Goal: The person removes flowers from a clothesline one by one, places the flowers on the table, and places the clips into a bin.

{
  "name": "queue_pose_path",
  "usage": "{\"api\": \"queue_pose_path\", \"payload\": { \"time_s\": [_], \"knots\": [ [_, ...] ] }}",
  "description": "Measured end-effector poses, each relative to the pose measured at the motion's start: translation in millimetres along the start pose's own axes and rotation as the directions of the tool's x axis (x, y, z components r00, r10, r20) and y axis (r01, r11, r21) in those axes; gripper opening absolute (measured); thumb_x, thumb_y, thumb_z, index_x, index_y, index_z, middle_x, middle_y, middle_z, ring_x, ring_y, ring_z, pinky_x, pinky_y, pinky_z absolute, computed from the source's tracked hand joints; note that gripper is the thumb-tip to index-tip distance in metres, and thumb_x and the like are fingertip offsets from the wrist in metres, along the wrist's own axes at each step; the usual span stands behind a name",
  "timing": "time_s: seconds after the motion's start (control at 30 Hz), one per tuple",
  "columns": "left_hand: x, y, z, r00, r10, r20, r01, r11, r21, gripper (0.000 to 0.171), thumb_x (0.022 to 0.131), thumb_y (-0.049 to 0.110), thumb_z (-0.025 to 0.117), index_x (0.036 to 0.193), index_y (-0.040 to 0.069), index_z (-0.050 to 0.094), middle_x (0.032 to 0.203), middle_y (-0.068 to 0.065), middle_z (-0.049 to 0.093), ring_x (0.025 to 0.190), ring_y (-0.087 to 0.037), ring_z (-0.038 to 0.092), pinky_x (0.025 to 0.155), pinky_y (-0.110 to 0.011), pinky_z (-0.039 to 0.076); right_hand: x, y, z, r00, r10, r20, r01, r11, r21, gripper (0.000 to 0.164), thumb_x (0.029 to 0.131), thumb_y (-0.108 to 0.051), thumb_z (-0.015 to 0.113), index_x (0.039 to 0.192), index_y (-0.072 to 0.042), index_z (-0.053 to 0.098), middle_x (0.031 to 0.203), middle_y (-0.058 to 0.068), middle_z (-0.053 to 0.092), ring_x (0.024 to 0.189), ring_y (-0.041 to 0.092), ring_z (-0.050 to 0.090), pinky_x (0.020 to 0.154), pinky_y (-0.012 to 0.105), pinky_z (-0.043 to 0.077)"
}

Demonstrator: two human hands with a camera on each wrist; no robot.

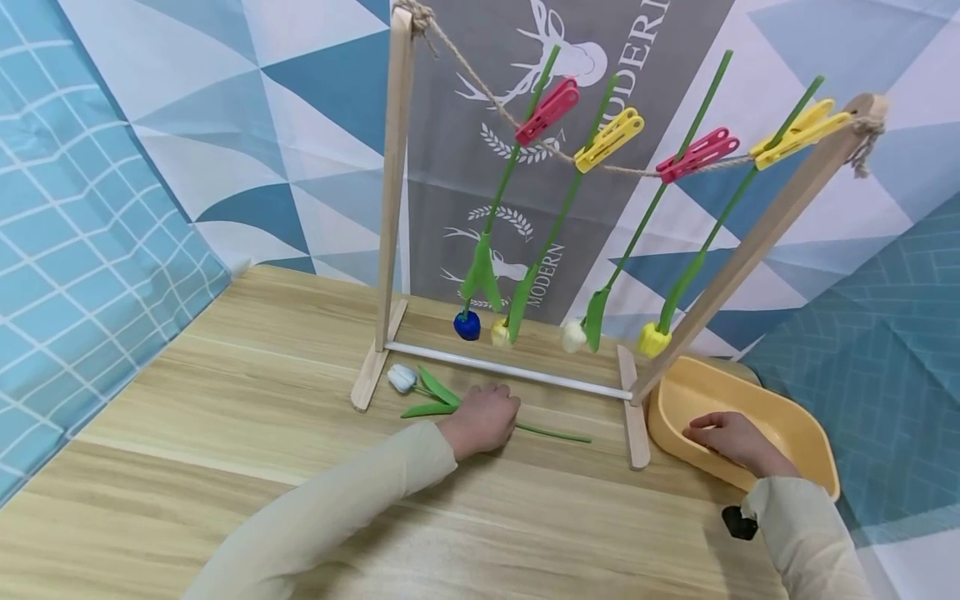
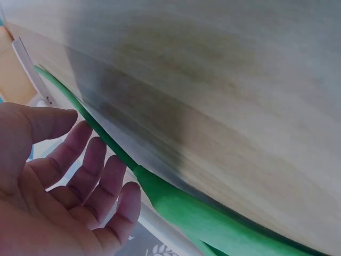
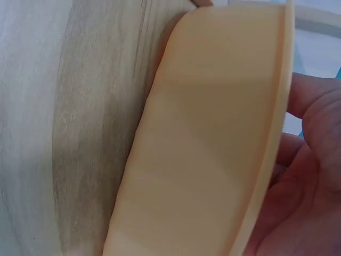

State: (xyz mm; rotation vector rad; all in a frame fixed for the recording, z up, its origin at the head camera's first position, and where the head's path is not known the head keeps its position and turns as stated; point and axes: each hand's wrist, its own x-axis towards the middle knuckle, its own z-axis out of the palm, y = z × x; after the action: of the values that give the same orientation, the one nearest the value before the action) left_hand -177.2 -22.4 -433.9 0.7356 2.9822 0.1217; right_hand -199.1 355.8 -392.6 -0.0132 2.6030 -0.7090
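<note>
An artificial white tulip (image 1: pixel 402 378) with green leaves lies on the wooden table, its stem (image 1: pixel 555 433) reaching to the right. My left hand (image 1: pixel 487 417) is over the middle of it. In the left wrist view its fingers (image 2: pixel 109 181) are spread and loosely bent, with fingertips right at the green stem (image 2: pixel 114 146). The right hand (image 1: pixel 738 442) is over the yellow-orange basin (image 1: pixel 813 425), fingers loosely bent, with nothing seen in them. In the right wrist view, the basin's wall (image 3: pixel 208 133) hides its fingertips.
Behind the hands stands a wooden frame (image 1: pixel 393 183) with a white crossbar (image 1: pixel 510 367). Red and yellow clothespins (image 1: pixel 609 140) hold several artificial tulips (image 1: pixel 467 325) upside down on its rope (image 1: pixel 465 71). A black object (image 1: pixel 739 523) lies by the right sleeve.
</note>
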Motion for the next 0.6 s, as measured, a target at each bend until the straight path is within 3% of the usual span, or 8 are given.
{"api": "queue_pose_path", "payload": {
  "time_s": [0.23,0.6],
  "knots": [
    [-7.2,-5.4,-6.9,0.999,0.011,-0.038,-0.013,0.998,-0.06,0.014,0.093,0.023,0.053,0.085,0.014,0.06,0.089,-0.003,0.059,0.091,-0.023,0.059,0.078,-0.042,0.048,-4.8,-9.6,1.3,0.999,0.01,-0.05,-0.007,0.999,0.05,0.051,0.094,-0.035,0.054,0.118,0.01,0.053,0.097,0.013,0.064,0.08,0.015,0.058,0.067,0.029,0.05],
    [-22.9,-20.2,-18.8,0.995,-0.013,-0.097,-0.004,0.985,-0.171,0.015,0.092,0.024,0.055,0.082,0.014,0.058,0.079,0.001,0.055,0.077,-0.016,0.053,0.071,-0.037,0.045,-13.6,-40.8,5.0,0.99,-0.05,-0.131,0.057,0.997,0.05,0.052,0.095,-0.041,0.05,0.12,0.005,0.055,0.111,0.022,0.06,0.091,0.025,0.061,0.073,0.035,0.053]
  ]
}}
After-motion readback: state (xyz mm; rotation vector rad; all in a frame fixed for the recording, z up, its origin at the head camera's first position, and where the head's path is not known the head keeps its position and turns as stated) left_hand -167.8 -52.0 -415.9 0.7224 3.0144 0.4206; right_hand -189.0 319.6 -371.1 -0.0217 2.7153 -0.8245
